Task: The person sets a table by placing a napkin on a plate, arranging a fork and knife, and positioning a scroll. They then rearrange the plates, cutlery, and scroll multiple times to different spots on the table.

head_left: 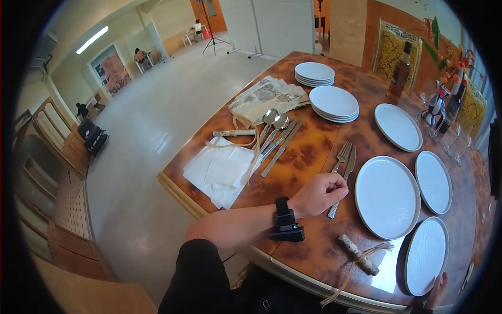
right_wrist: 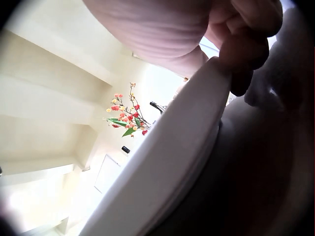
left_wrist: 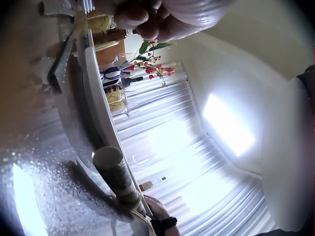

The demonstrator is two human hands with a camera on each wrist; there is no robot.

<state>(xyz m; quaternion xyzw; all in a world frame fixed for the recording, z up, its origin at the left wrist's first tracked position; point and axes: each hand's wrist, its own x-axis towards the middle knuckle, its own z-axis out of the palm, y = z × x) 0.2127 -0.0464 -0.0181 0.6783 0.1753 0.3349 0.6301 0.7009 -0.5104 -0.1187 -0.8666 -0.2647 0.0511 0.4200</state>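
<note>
Two hands worked: the left hand point(head_left: 319, 194) curled around a knife point(head_left: 342, 180) beside the fork point(head_left: 342, 155); the right hand point(head_left: 438, 289) gripped a plate point(head_left: 426, 256) overhanging the bench point(head_left: 303, 157), which could slip off.

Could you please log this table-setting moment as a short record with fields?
left hand: left hand grips the knife lying beside the fork
right hand: right hand grips the rim of the nearest plate
between the hands: twine-tied napkin roll on the table
middle plate: large plate, bare
far side: two plate stacks, bottle
left of the fork: loose cutlery, white napkins
</note>
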